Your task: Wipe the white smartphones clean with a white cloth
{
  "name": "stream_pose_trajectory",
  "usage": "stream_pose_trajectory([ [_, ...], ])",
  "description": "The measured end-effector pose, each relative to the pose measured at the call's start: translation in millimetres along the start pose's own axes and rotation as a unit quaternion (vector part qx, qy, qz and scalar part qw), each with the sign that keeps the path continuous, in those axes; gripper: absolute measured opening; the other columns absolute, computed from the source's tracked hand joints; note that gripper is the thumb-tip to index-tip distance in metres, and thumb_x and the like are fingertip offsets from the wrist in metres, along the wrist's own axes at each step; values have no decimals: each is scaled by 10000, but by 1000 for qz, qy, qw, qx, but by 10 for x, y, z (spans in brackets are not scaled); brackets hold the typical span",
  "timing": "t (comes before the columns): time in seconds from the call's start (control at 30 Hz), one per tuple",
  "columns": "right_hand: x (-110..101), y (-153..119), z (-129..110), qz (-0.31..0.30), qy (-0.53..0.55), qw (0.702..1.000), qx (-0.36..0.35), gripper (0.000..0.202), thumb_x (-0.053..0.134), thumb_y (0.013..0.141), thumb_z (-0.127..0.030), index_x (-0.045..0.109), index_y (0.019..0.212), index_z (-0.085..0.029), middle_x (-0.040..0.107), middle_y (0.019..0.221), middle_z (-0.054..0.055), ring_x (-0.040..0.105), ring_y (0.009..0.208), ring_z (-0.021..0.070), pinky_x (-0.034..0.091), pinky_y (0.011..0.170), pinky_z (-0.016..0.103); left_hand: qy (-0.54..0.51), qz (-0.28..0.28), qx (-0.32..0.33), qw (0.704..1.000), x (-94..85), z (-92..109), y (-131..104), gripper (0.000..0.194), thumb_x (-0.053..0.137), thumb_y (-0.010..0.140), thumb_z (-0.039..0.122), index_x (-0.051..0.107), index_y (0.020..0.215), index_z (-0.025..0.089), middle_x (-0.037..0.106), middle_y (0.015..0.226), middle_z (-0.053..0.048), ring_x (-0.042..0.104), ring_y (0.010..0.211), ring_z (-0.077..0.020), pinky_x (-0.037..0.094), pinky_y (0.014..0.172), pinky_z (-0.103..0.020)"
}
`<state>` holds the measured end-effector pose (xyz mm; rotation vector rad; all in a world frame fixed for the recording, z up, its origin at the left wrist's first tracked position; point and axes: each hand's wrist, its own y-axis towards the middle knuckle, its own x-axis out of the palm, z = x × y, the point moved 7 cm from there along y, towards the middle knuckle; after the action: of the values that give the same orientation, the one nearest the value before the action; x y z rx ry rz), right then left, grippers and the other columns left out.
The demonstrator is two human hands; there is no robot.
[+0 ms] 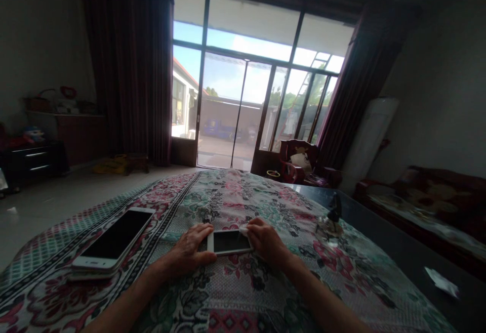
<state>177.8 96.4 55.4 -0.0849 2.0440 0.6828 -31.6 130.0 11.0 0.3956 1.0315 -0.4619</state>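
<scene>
A white smartphone with a dark screen lies sideways on the patterned tablecloth. My left hand grips its left end, with the thumb at the near edge and the fingers at the far edge. At the phone's right end, my right hand is closed on a small white tissue, pressed against the phone's far right corner. Left of my hands, another white smartphone rests screen up on top of a stack, whose lower phones are mostly hidden.
A clear glass bottle with a black spray top stands to the right on the cloth. Beyond it, a white packet lies on a dark surface. A wooden chair and glass doors are ahead; a sofa is at right.
</scene>
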Motion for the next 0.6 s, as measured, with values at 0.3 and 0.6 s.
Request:
stream_pose_trajectory([
  [0.3, -73, -37, 11, -32, 50, 998, 1, 173, 574, 815, -161, 741, 835, -201, 658, 892, 48, 607, 830, 141, 458, 778, 239, 1, -9, -3, 1000, -43, 60, -31, 704, 568, 792, 498, 424, 1395, 163, 373, 1505, -91, 258, 1416, -269, 207, 1168, -399],
  [0.6, -161, -118, -3, -80, 47, 996, 14, 231, 586, 768, -109, 750, 889, -217, 667, 914, 46, 619, 837, 151, 460, 784, 248, -9, 3, 8, 1000, -39, 53, -16, 687, 578, 785, 493, 440, 1385, 189, 388, 1497, -87, 276, 1408, -273, 222, 1161, -407],
])
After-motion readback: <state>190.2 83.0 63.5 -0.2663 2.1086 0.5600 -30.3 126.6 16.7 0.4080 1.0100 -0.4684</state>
